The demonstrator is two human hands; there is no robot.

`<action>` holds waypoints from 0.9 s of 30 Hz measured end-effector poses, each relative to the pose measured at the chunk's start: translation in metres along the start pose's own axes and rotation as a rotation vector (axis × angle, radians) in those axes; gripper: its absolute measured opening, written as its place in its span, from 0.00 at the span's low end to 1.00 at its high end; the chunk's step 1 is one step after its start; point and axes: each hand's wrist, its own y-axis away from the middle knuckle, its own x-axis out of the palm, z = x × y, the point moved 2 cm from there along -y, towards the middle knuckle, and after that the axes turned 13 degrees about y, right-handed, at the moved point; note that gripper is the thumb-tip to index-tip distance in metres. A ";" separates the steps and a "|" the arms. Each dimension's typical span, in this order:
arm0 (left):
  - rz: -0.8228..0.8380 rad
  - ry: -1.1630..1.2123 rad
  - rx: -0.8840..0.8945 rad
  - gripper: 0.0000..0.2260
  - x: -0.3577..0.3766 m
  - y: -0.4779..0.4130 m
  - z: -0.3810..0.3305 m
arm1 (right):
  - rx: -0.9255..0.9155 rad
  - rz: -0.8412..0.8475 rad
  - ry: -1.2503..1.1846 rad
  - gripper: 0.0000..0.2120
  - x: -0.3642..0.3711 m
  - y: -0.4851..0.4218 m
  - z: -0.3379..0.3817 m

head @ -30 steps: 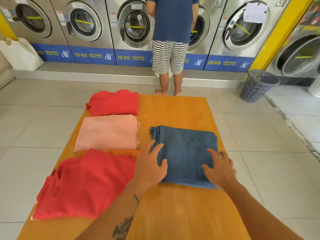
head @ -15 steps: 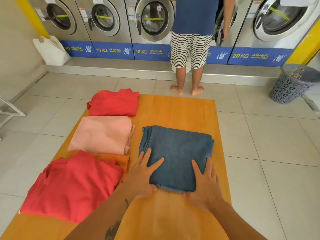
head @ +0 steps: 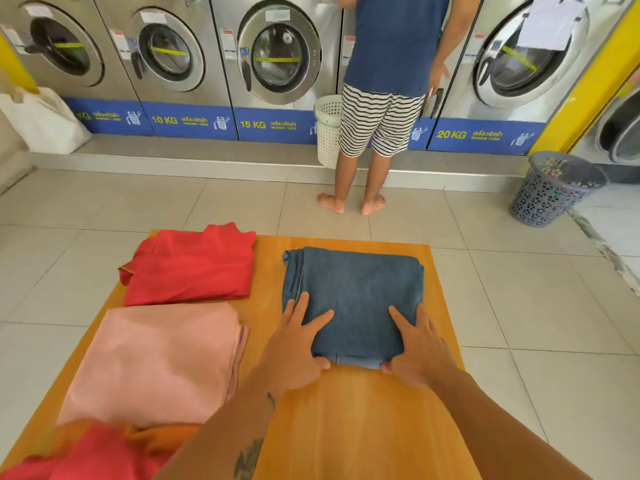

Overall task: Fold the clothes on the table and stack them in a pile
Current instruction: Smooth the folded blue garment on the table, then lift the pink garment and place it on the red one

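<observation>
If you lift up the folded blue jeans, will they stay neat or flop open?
The jeans look thick and layered, so they probably sag less than a thin shirt. They may still droop if lifted by one edge. The left hand and right hand grip the near corners, so they would likely stay folded.

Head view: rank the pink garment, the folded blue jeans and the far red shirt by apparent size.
1. pink garment, nearest the camera, which inflates it.
2 and 3. folded blue jeans and far red shirt look alike; unranked.
</observation>
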 end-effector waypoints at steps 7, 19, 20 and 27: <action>-0.023 0.032 0.021 0.39 0.002 -0.019 0.002 | 0.044 0.022 0.054 0.55 -0.008 -0.022 -0.002; -0.224 0.289 -0.039 0.24 -0.033 0.093 -0.004 | 0.223 -0.109 0.070 0.43 0.013 0.076 0.034; -0.268 0.324 -0.057 0.23 -0.037 0.110 -0.006 | 0.208 -0.121 0.061 0.42 0.013 0.086 0.039; -0.719 0.640 -0.245 0.19 -0.070 0.199 0.003 | -0.246 -0.134 -0.378 0.31 -0.011 0.105 0.107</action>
